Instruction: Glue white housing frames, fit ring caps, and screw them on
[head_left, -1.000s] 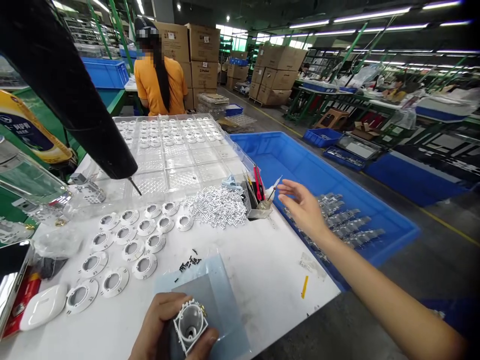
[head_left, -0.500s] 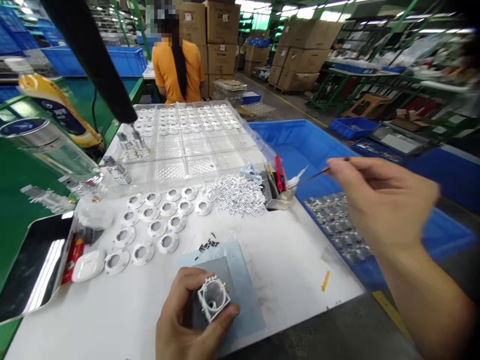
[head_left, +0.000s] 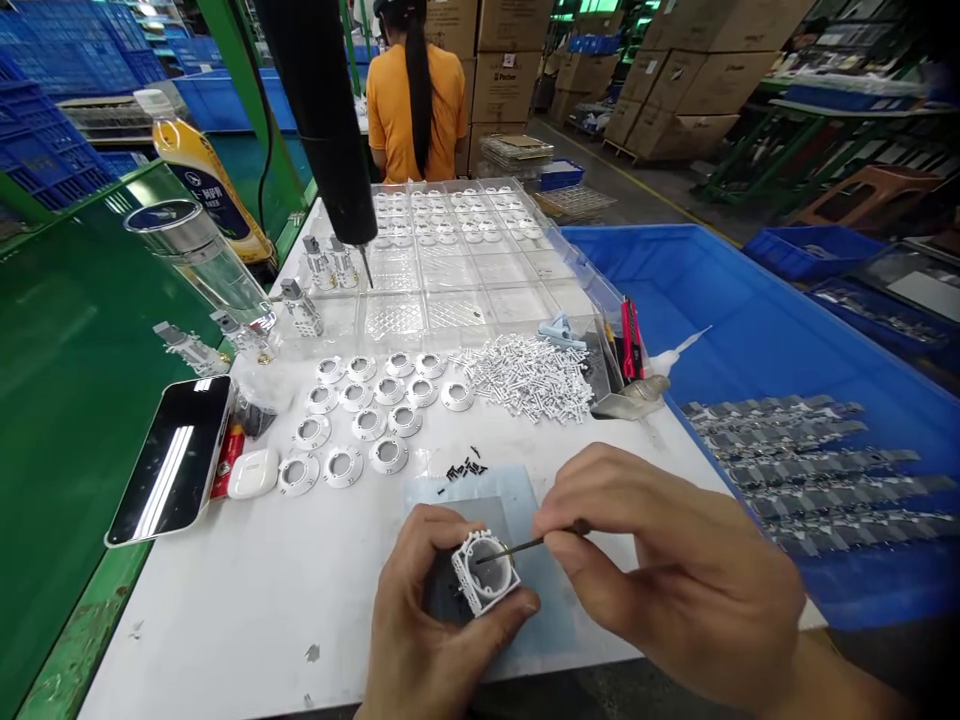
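At the lower centre of the frame, a white housing (head_left: 493, 585) is gripped between the thumb and fingers of the left hand (head_left: 431, 620), its round opening turned upward. At the lower right, a thin dark tool (head_left: 534, 543) is pinched by the right hand (head_left: 675, 570), and its tip is seen within the opening. A blue sheet (head_left: 521, 490) is spread beneath, with small black screws (head_left: 466, 468) scattered near its top edge. White rings (head_left: 388, 469) are laid out left of centre, beside a heap of small white parts (head_left: 529, 375). Metal-grey parts (head_left: 825, 460) are lined up in a blue bin (head_left: 630, 260) at the right. Farther up, a clear tray (head_left: 454, 270) is partly filled with rings, and a person in orange (head_left: 390, 100) is seen at the top.
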